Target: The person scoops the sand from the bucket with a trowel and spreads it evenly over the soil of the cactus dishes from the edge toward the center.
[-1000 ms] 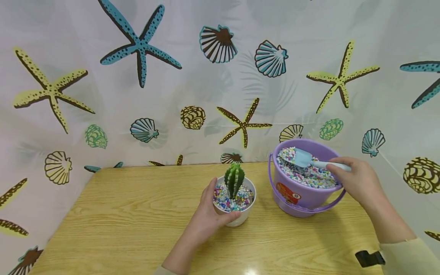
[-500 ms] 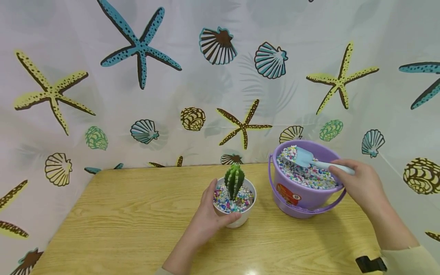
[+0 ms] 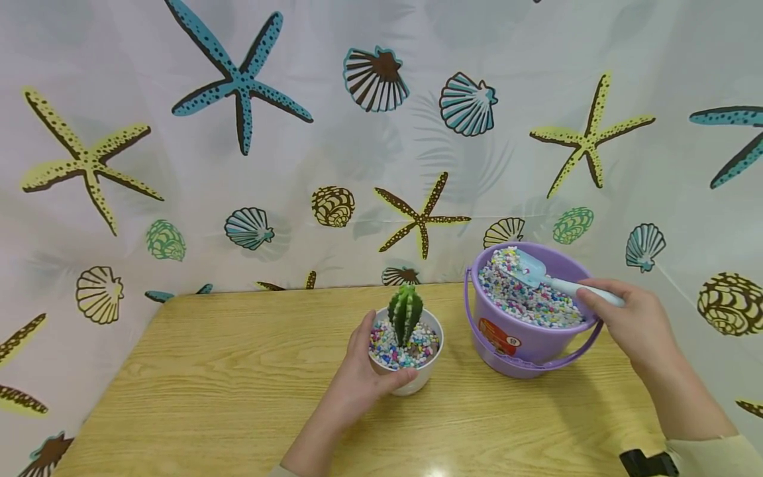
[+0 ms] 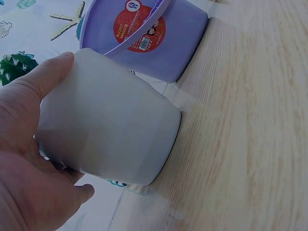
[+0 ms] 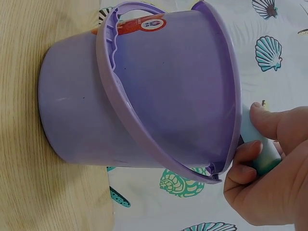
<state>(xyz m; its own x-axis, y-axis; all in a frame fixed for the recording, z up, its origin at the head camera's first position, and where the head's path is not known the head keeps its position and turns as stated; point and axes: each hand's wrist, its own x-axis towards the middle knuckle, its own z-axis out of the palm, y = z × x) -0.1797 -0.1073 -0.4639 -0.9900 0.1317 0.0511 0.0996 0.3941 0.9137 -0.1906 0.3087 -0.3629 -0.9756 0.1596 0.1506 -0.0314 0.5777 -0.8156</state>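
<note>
My right hand (image 3: 628, 321) grips the handle of a light-blue toy shovel (image 3: 566, 286) at the right rim of a purple bucket (image 3: 524, 348). The shovel's blade, heaped with small multicoloured pebbles, lies over more pebbles (image 3: 536, 308) inside the bucket. In the right wrist view the bucket wall hides the blade, and only the shovel's handle (image 5: 260, 144) shows. My left hand (image 3: 363, 377) holds a white pot (image 3: 417, 381) around its left side, thumb across the front. A green cactus (image 3: 405, 315) stands upright in the pot among coloured pebbles. The left wrist view shows the pot's smooth side (image 4: 110, 120).
Pot and bucket stand side by side on a wooden table (image 3: 238, 371). The bucket's carrying handle (image 3: 536, 364) hangs down across its front. A white cloth (image 3: 298, 146) printed with starfish and shells hangs behind the table.
The right hand has drawn slightly to the right with the shovel, and the blade now tilts up more with its heap of pebbles. The left hand and the pot have stayed put.
</note>
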